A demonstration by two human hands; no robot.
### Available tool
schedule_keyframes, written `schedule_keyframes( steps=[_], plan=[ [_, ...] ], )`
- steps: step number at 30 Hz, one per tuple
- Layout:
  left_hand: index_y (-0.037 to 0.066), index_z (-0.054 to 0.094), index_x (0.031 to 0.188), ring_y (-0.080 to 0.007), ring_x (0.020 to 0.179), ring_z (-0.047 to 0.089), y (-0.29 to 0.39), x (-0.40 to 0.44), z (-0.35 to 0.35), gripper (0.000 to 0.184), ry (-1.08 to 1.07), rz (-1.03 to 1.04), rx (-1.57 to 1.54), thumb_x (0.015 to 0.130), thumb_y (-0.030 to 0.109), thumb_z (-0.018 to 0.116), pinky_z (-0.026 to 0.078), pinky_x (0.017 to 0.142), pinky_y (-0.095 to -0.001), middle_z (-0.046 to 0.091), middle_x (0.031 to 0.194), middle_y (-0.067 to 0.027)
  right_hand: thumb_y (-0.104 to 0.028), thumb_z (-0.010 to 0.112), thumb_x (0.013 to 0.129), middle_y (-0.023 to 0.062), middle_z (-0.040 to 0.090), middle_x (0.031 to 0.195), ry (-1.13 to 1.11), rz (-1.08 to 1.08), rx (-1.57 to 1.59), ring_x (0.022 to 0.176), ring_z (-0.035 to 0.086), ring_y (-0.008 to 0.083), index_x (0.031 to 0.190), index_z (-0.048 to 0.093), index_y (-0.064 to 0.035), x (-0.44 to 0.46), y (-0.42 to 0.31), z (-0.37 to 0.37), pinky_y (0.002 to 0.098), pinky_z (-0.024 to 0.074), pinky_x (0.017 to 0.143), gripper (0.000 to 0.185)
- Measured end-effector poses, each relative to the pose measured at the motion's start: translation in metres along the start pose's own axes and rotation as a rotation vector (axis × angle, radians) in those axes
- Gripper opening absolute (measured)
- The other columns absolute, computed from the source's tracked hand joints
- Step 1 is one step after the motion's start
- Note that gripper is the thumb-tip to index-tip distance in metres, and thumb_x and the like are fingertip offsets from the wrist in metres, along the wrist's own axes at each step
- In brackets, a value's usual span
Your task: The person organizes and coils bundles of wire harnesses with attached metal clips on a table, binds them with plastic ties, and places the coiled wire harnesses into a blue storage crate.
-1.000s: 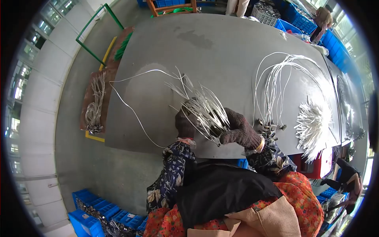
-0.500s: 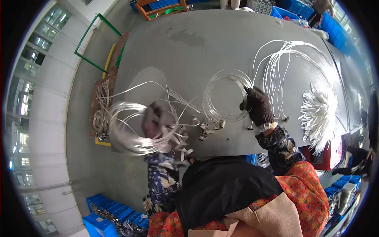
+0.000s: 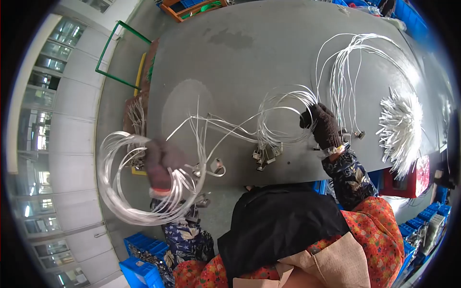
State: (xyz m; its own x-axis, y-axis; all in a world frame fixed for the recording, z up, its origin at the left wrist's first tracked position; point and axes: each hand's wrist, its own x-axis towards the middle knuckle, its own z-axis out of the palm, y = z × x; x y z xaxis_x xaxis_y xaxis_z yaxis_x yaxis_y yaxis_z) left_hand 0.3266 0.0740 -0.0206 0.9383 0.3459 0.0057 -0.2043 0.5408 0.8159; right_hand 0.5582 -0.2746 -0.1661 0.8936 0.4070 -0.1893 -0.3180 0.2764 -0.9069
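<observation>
My left hand (image 3: pixel 164 164), in a dark glove and smeared by motion, is closed on a large coil of white cable (image 3: pixel 106 194) at the table's left edge. Metal connectors (image 3: pixel 198 201) dangle from that coil near my sleeve. My right hand (image 3: pixel 325 126), in a dark brown glove, grips the right side of a second coil of white cable (image 3: pixel 260 120) lying on the table. Below this coil sits a cluster of metal connectors (image 3: pixel 267 153). Loose white strands run across the table between the two coils.
Long loose cables (image 3: pixel 355 47) curve over the grey table (image 3: pixel 259 62) at the right, near a bundle of white cable ends (image 3: pixel 401 132). A red box (image 3: pixel 415 177) stands by the right edge. Blue crates (image 3: pixel 141 271) sit on the floor, lower left. A green rail (image 3: pixel 108 38) rises beyond the table.
My left hand has swung left and slightly down with its coil, now over the table's left edge. My right hand keeps its grip on the second coil. The view has shifted slightly.
</observation>
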Motion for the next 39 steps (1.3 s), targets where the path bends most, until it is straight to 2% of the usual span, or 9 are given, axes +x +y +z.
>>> schedule_keyframes(
  steps=[4,6,9,16,21,28,31,33,39],
  plan=[
    [0.008,0.048,0.085,-0.0090,0.045,0.030,0.034,-0.012,-0.033,0.039,-0.091,0.009,-0.039,0.103,0.042,0.042,0.028,0.044,-0.0285,0.033,0.054,0.0049,-0.013,0.062,0.089,0.0073,0.064,0.076,0.029,-0.334,-0.798,0.068,0.063,0.0199,0.090,0.063,-0.0012,-0.011,-0.005,-0.001,0.0321,0.0515,0.066,0.012],
    [0.007,0.050,0.090,-0.0078,0.044,0.030,0.039,-0.013,-0.035,0.038,-0.065,-0.011,0.024,0.105,0.040,0.040,0.029,0.044,-0.0289,0.033,0.054,0.0061,-0.003,0.066,0.081,0.0089,0.063,0.077,0.065,-0.035,-0.246,0.069,0.064,0.0236,0.090,0.063,-0.0030,-0.004,0.004,-0.006,0.0351,0.0513,0.064,0.009],
    [0.008,0.053,0.087,-0.0089,0.046,0.029,0.044,-0.010,-0.029,0.041,-0.281,-0.099,0.029,0.104,0.043,0.042,0.026,0.046,-0.0287,0.034,0.053,0.0045,-0.012,0.051,0.098,0.0058,0.061,0.076,-0.064,-0.442,-0.910,0.064,0.063,0.0165,0.093,0.062,0.0008,-0.009,-0.009,0.005,0.0302,0.0513,0.060,0.018],
    [0.005,0.058,0.092,-0.0078,0.046,0.034,0.076,-0.016,-0.065,0.044,0.198,-0.002,0.041,0.102,0.046,0.043,0.031,0.047,-0.0277,0.035,0.053,0.0046,-0.024,0.067,0.088,-0.0022,0.048,0.058,0.019,0.028,0.128,0.047,0.045,0.0099,0.080,0.061,-0.0066,-0.015,-0.037,0.038,0.0254,0.0343,0.044,0.020],
    [0.006,0.062,0.116,-0.0090,0.050,0.032,0.149,-0.017,-0.057,0.043,0.224,0.153,0.104,0.101,0.043,0.047,0.033,0.054,-0.0248,0.037,0.057,0.0023,-0.021,0.063,0.090,-0.0015,0.052,0.060,0.103,-0.245,-0.025,0.050,0.046,0.0075,0.090,0.063,-0.0019,-0.015,-0.084,0.045,0.0232,0.0341,0.047,0.019],
    [0.007,0.062,0.099,-0.0105,0.057,0.044,0.084,-0.013,-0.064,0.022,0.338,-0.056,0.492,0.099,0.027,0.053,0.037,0.050,-0.0263,0.043,0.063,0.0010,-0.016,0.072,0.084,-0.0032,0.060,0.076,0.065,-0.190,-0.060,0.064,0.052,0.0061,0.101,0.065,-0.0038,-0.012,-0.071,0.061,0.0219,0.0410,0.056,0.022],
    [0.005,0.063,0.099,-0.0090,0.049,0.036,0.030,-0.022,-0.080,0.021,0.353,0.014,0.991,0.097,0.025,0.058,0.030,0.045,-0.0272,0.049,0.065,-0.0004,-0.014,0.074,0.081,0.0025,0.063,0.093,-0.137,-0.113,-0.124,0.073,0.057,0.0097,0.110,0.060,-0.0007,-0.022,-0.061,0.063,0.0236,0.0481,0.065,0.035],
    [0.003,0.063,0.100,-0.0082,0.046,0.034,0.029,-0.032,-0.056,0.021,0.067,-0.302,0.165,0.098,0.024,0.058,0.029,0.042,-0.0270,0.052,0.069,-0.0019,-0.023,0.080,0.079,0.0059,0.063,0.105,-0.418,0.064,-0.177,0.093,0.058,0.0105,0.130,0.049,0.0020,-0.023,-0.061,0.068,0.0266,0.0519,0.075,0.064],
    [0.002,0.062,0.100,-0.0063,0.043,0.030,0.042,-0.047,-0.050,0.027,0.184,-0.138,0.156,0.099,0.028,0.057,0.022,0.040,-0.0261,0.038,0.053,0.0029,-0.021,0.082,0.078,0.0093,0.068,0.106,-0.826,0.032,-0.540,0.093,0.065,0.0138,0.137,0.046,-0.0016,-0.011,-0.062,0.096,0.0300,0.0540,0.080,0.072]
  ],
)
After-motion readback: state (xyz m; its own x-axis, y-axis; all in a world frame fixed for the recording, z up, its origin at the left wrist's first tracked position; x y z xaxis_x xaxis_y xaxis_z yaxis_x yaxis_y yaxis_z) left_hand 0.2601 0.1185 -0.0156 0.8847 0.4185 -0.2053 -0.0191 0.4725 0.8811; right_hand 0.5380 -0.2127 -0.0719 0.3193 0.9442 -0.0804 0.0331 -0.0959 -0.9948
